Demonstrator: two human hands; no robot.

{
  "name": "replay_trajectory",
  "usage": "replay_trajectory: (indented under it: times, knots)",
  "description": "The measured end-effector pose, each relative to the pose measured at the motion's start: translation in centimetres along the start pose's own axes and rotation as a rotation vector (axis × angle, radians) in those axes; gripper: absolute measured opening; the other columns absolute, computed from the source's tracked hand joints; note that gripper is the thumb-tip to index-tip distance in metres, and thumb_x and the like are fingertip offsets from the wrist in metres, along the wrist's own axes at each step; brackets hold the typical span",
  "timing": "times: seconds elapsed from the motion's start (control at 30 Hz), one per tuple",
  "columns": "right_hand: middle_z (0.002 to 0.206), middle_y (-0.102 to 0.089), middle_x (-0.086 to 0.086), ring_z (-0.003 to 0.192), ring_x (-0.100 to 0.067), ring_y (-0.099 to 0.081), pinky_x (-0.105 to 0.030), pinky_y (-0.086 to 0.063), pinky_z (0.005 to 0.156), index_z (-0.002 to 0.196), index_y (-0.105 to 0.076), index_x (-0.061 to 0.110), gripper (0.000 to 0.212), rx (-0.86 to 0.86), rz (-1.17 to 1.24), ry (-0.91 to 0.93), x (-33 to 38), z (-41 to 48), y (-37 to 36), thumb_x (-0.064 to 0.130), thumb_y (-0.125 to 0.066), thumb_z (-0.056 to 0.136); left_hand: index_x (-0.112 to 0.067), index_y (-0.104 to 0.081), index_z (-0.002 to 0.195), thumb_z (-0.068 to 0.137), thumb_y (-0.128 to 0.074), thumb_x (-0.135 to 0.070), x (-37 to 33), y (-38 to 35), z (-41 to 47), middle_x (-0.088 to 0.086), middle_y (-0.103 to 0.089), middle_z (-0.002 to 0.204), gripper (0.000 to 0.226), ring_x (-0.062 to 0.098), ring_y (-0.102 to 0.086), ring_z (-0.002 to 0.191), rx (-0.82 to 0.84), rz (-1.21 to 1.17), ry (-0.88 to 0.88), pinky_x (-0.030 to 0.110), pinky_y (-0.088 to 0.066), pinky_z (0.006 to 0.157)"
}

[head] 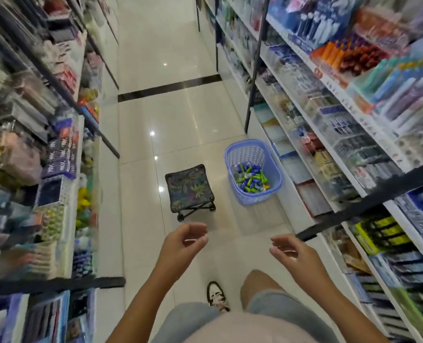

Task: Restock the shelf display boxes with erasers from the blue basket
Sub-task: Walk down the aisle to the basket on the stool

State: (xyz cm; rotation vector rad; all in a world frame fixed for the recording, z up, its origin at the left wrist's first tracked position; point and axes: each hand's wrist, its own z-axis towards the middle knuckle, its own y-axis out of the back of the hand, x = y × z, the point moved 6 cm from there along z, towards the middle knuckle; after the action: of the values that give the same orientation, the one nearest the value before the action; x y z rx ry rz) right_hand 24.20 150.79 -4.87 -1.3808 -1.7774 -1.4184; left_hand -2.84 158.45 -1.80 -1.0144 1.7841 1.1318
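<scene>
We see the blue basket (246, 154) on the tiled floor (180, 115), just beside the right-hand shelves (329, 144), with green and blue erasers (251, 180) heaped in its bottom — a small patterned stool (189, 188) stands near it on its left. Nearer us, well apart from the basket, the left hand (183, 243) and right hand (289, 251) hang in the air — fingers loosely curled, holding nothing.
</scene>
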Motion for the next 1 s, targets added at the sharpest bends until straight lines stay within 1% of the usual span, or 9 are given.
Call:
replay_trajectory:
  times: [0.13,0.23,0.37,0.5,0.57,0.67,0.77,0.83,1.0]
  knots:
    - [0.095,-0.07,0.009,0.087,-0.004,-0.065,-0.019,-0.05,0.079,0.093,-0.066,0.032,0.016,-0.062,0.072,-0.059,1.2,5.7,0.3,0.022,-0.071,0.082,-0.02,-0.068,0.104,0.085,-0.069,-0.014,-2.3,1.0,7.4,-0.009,-0.071,0.099,0.02,0.002,-0.067,0.09,0.059,0.036,-0.008,0.019,-0.055,0.081]
    - [0.094,-0.07,0.009,0.087,-0.006,-0.066,-0.023,-0.051,0.081,0.093,-0.066,0.03,0.014,-0.09,0.114,-0.085,2.3,11.3,0.3,0.021,-0.072,0.082,-0.02,-0.069,0.101,0.084,-0.069,-0.011,-2.9,1.2,12.8,-0.007,-0.072,0.097,0.019,0.005,-0.068,0.09,0.103,0.038,0.01,0.022,-0.055,0.082]
    - [0.092,-0.069,0.013,0.088,-0.002,-0.065,-0.017,-0.049,0.077,0.092,-0.065,0.031,0.013,-0.119,0.166,-0.068,5.1,20.8,0.8,0.023,-0.071,0.083,-0.022,-0.07,0.097,0.083,-0.07,-0.011,-3.6,1.3,20.5,-0.006,-0.073,0.092,0.018,0.007,-0.068,0.088,0.145,0.077,0.046,0.023,-0.056,0.08]
    - [0.094,-0.069,0.013,0.09,0.001,-0.064,-0.017,-0.051,0.08,0.093,-0.064,0.034,0.013,-0.108,0.224,-0.054,8.2,29.2,2.1,0.025,-0.069,0.084,-0.021,-0.071,0.096,0.083,-0.071,-0.011,-5.6,1.2,28.1,-0.006,-0.074,0.091,0.017,0.011,-0.069,0.082,0.166,0.105,0.065,0.024,-0.055,0.075]
    - [0.094,-0.069,0.012,0.089,0.0,-0.064,-0.017,-0.052,0.079,0.093,-0.064,0.034,0.013,-0.111,0.249,-0.057,9.3,32.5,3.2,0.025,-0.068,0.085,-0.021,-0.071,0.096,0.083,-0.071,-0.011,-7.5,1.1,31.9,-0.005,-0.074,0.092,0.017,0.009,-0.069,0.084,0.177,0.113,0.039,0.022,-0.055,0.076]
    - [0.095,-0.068,0.01,0.09,-0.002,-0.064,-0.017,-0.052,0.079,0.096,-0.065,0.031,0.012,-0.134,0.259,-0.102,9.8,35.9,4.8,0.026,-0.068,0.085,-0.018,-0.071,0.098,0.083,-0.07,-0.01,-11.1,0.4,37.4,-0.006,-0.074,0.094,0.017,0.004,-0.068,0.088,0.219,0.134,-0.023,0.017,-0.053,0.081]
    - [0.099,-0.068,0.009,0.092,-0.003,-0.064,-0.019,-0.051,0.082,0.1,-0.065,0.029,0.015,-0.178,0.26,-0.166,9.3,38.1,6.2,0.027,-0.068,0.085,-0.016,-0.071,0.096,0.085,-0.068,-0.008,-14.7,-0.6,42.1,-0.005,-0.073,0.092,0.014,0.002,-0.067,0.086,0.265,0.136,-0.095,0.01,-0.05,0.076]
    - [0.097,-0.069,0.01,0.091,-0.001,-0.064,-0.017,-0.05,0.08,0.098,-0.066,0.03,0.015,-0.223,0.27,-0.211,8.7,39.4,7.0,0.028,-0.07,0.084,-0.015,-0.071,0.095,0.085,-0.067,-0.007,-16.7,-1.6,45.3,-0.006,-0.072,0.091,0.013,0.001,-0.067,0.086,0.314,0.135,-0.13,0.008,-0.049,0.074]
    - [0.094,-0.069,0.012,0.088,0.002,-0.064,-0.018,-0.052,0.079,0.093,-0.065,0.035,0.014,-0.348,0.309,-0.338,6.1,43.6,7.6,0.027,-0.071,0.083,-0.014,-0.07,0.099,0.086,-0.067,-0.012,-17.7,-5.5,54.1,-0.006,-0.072,0.094,0.013,0.001,-0.067,0.087,0.505,0.172,-0.145,0.009,-0.049,0.073]
